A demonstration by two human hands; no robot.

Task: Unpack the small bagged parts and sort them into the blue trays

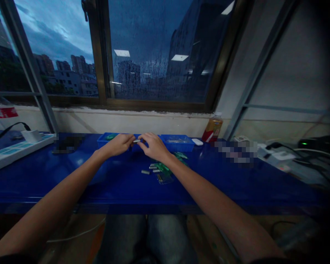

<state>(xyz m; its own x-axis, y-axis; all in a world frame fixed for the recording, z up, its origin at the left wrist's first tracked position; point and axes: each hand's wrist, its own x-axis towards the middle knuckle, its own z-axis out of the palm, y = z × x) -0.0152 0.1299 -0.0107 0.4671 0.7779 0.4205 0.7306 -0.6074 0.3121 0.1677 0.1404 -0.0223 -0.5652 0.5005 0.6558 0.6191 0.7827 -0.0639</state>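
Note:
Over the front of the blue bins, my left hand [119, 144] and my right hand [154, 147] meet, fingertips pinched on a small silvery block [136, 140] between them. Its exact kind is too small to make out. Below my right wrist, several similar silvery blocks [145, 172] lie on the blue table [107, 187]. Beside them is a heap of green pieces [162, 168], partly covered by my right forearm. A clear plastic piece [164, 179] lies at the heap's near edge.
Blue bins [181, 146] stand along the wall, with green bits in the left one. A white power strip [22, 150] lies at left, a cola bottle [2, 112] behind it. At right are a white case [197, 142], a drink bottle [213, 128] and cables [297, 156].

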